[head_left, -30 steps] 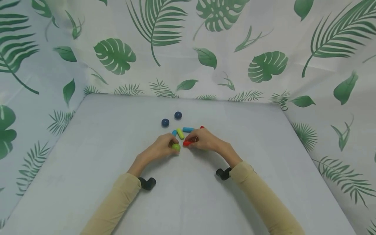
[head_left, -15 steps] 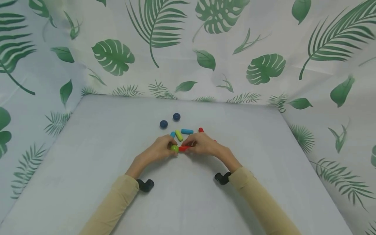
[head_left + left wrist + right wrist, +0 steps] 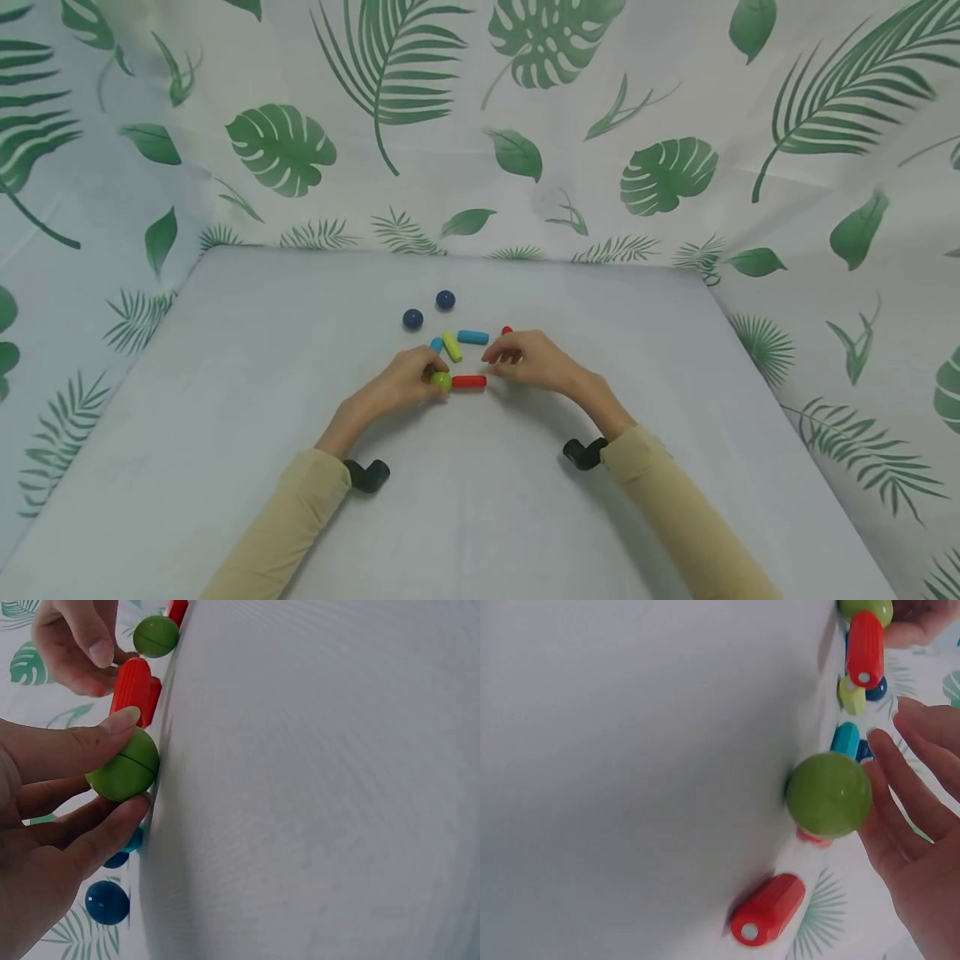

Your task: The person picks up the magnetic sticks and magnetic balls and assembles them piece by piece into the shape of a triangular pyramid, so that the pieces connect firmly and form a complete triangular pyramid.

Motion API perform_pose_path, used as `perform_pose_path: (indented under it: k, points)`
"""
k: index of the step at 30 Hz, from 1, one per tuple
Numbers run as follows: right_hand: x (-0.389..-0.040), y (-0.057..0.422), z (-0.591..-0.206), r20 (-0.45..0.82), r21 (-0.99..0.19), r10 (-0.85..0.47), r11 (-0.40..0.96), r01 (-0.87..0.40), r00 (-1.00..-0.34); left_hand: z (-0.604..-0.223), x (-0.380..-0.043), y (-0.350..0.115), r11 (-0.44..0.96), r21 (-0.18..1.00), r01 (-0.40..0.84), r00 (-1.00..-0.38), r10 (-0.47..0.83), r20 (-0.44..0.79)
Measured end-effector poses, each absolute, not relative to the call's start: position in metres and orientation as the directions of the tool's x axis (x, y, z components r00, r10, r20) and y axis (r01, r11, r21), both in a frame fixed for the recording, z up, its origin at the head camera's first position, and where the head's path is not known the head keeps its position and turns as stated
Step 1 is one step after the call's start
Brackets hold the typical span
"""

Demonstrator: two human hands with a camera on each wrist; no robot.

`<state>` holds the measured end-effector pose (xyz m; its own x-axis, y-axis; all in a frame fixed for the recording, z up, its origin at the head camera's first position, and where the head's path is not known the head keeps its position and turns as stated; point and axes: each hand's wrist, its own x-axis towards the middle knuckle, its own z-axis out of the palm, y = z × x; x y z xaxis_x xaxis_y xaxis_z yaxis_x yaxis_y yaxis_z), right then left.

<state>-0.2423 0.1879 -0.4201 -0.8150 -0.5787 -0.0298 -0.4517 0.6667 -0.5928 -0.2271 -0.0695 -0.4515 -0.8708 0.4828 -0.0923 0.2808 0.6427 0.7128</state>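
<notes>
My left hand (image 3: 405, 377) pinches a green ball (image 3: 126, 766) between thumb and fingertips. A ridged red rod (image 3: 469, 382) lies end-on against that ball, pointing right. In the right wrist view, a pale dot shows on the rod's free end. My right hand (image 3: 536, 362) hovers just right of the rod, fingers loosely bent and holding nothing. Another green ball (image 3: 829, 795) is near the right hand's fingers in the right wrist view; the hand hides it in the head view. A second red rod (image 3: 768, 909) lies beyond that ball.
Behind the hands lie a yellow-green rod (image 3: 452, 347), a blue rod (image 3: 473, 337) and another blue rod (image 3: 437, 344) partly behind the left hand. Two dark blue balls (image 3: 413, 319) are farther back. A red piece (image 3: 507, 331) shows behind the right hand. Leaf-patterned cloth (image 3: 555, 167) surrounds the white table.
The right hand brought the red rod leftward to the green ball, then let go and drew back to the right. The left hand keeps its pinch on the ball.
</notes>
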Motion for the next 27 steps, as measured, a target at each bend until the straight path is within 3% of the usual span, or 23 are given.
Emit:
perform_pose_path:
  k: [27]
  points:
    - [-0.222, 0.234, -0.422, -0.091, -0.583, -0.471, 0.74, -0.336, -0.877, -0.454, -0.228, -0.072, 0.637, 0.712, 0.296, -0.863, 0.498, -0.087]
